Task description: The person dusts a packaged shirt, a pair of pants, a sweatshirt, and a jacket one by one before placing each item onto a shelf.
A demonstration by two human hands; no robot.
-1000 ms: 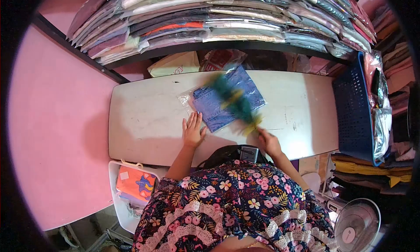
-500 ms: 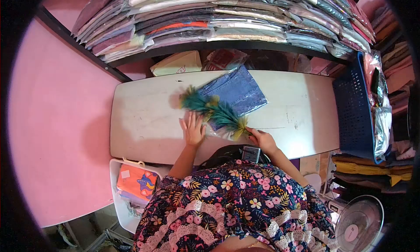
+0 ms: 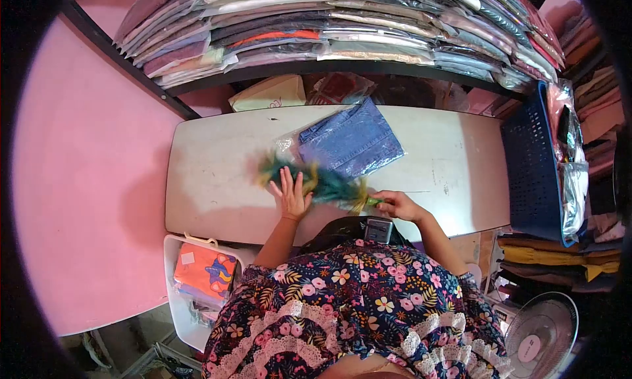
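Observation:
A fluffy green and yellow duster (image 3: 332, 187) lies across the white table (image 3: 217, 162), blurred at its left end. My right hand (image 3: 398, 206) is closed round its green handle at the right. With fingers spread, my left hand (image 3: 291, 196) rests against the duster's left part and does not grip it. Just beyond the duster is a folded blue denim item (image 3: 352, 139) in a clear plastic bag, part of the bag sticking out to its left.
Shelves of bagged, folded clothes (image 3: 276, 33) run along the back. A blue basket (image 3: 536, 162) stands at the table's right end. At the lower left is a white bin (image 3: 176, 267) with an orange packet (image 3: 204, 270). A fan (image 3: 540, 333) is at the lower right.
The duster has moved left and toward me, off the denim item, which shows more fully. My right hand has shifted slightly right, and my left hand now overlaps the duster.

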